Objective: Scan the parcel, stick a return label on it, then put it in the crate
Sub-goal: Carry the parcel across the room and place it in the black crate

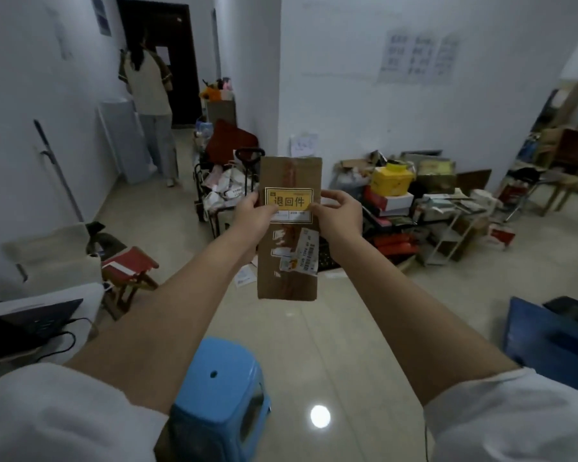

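I hold a tall, flat brown cardboard parcel (289,261) upright in front of me at arm's length. A yellow return label (289,199) with black characters lies across its upper half. My left hand (252,216) grips the parcel's left edge, thumb on the label's left end. My right hand (339,215) holds the right edge, with thumb and fingers pinching the label's right end. Older white barcode stickers (306,255) sit lower on the parcel. A blue crate (548,341) stands on the floor at the right.
A light blue plastic stool (224,388) stands just below my arms. A laptop (30,320) sits at the left beside a red folding stool (131,265). Piled boxes and parcels (414,201) line the far wall. A person (151,95) stands in the hallway.
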